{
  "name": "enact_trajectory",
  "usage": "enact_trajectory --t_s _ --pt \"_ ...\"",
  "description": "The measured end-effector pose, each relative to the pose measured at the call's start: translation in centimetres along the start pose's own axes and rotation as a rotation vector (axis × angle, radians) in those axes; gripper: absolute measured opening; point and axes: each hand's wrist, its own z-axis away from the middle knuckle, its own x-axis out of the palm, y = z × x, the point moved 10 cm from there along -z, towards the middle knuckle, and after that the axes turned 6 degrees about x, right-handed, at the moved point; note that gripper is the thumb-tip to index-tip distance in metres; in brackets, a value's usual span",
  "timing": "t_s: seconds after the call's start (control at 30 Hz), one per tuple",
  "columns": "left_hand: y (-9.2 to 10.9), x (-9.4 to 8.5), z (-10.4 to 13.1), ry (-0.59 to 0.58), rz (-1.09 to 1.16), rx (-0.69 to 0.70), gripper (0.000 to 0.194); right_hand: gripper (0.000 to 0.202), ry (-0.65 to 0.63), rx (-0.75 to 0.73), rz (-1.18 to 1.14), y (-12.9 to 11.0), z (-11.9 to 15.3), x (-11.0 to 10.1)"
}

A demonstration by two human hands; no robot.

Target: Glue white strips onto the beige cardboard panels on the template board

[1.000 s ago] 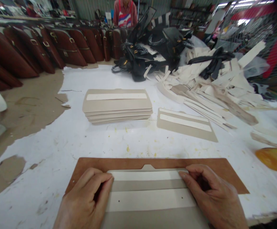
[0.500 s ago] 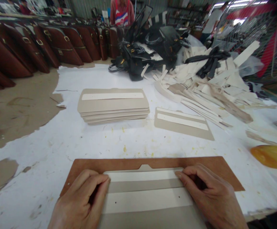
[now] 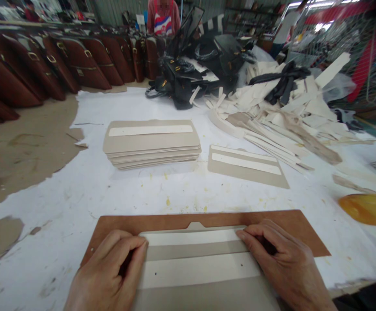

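"Where are your hands?"

"My left hand (image 3: 108, 270) is at lower left, its grip closed, thumb and finger pinching the near panel (image 3: 203, 298) by its upper left corner. My right hand (image 3: 281, 259) has a closed grip too, pinching the upper right corner."

"And the panel itself?"

"Bottom centre, beige with two pale strips across it, the lower one showing two dark dots. It overlaps a brown sheet (image 3: 162, 221), whose top edge and upper corners show beyond it."

"What else is on the tabletop (image 3: 90, 185)?"

"I see a stack of beige panels (image 3: 152, 141) left of centre, and one loose panel (image 3: 236, 171) lying slanted just to its right. Pale scraps (image 3: 307, 103) are heaped at upper right, with black bags (image 3: 178, 86) at top centre. Brown bags (image 3: 87, 65) stand in a row at upper left."

"Anyone there?"

"A person (image 3: 163, 21) in a red top, beyond the bags."
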Motion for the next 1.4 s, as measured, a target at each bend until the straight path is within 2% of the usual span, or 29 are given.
enact_trajectory --t_s 0.3,0.43,0.5,0.57,0.63,0.7,0.8,0.87,0.93,1.03,1.13,1.23,1.4 --pt "0.5 0.0 -0.4 -0.036 0.061 -0.103 0.024 0.032 -0.023 0.066 0.062 0.9 -0.1 0.4" --pt "1.4 -1.0 -0.7 0.037 0.045 -0.055 0.026 0.036 -0.056 0.087 -0.016 2.2 -0.8 -0.3" --pt "2.0 -2.2 -0.4 0.133 0.039 -0.008 0.021 0.039 -0.008 0.141 -0.086 3.6 -0.8 -2.0" --pt "3.1 -3.4 0.1 0.216 0.019 0.075 0.013 0.044 0.145 0.26 -0.121 5.5 0.0 -4.7" --pt "4.9 -3.7 0.4 0.222 -0.012 0.189 0.016 0.043 0.291 0.302 -0.112 5.7 1.1 -6.9" --pt "6.8 -3.1 0.4 0.163 -0.045 0.298 0.024 0.039 0.283 0.159 -0.105 3.2 1.6 -6.8" --pt "9.2 -1.4 -0.1 0.066 -0.098 0.393 0.034 0.033 0.179 -0.182 -0.07 -2.4 1.8 -4.4" --pt "10.1 -0.3 -0.4 0.022 -0.129 0.419 0.04 0.029 0.187 -0.351 -0.028 -5.0 2.0 -3.1" --pt "10.3 0.9 -0.6 -0.022 -0.147 0.413 0.045 0.027 0.19 -0.463 0.022 -6.5 2.1 -2.0" --pt "9.7 2.4 -0.6 -0.082 -0.155 0.362 0.05 0.027 0.124 -0.553 0.109 -7.2 2.1 -0.2" --pt "9.3 2.9 -0.6 -0.097 -0.149 0.336 0.052 0.031 0.09 -0.654 0.254 -7.3 2.7 0.9" --pt "9.5 2.8 -0.7 -0.079 -0.151 0.355 0.051 0.033 0.053 -0.792 0.45 -7.6 3.7 2.1" --pt "10.0 2.1 -0.9 0.013 -0.171 0.397 0.056 0.043 0.067 -0.865 0.596 -8.2 4.1 2.7"
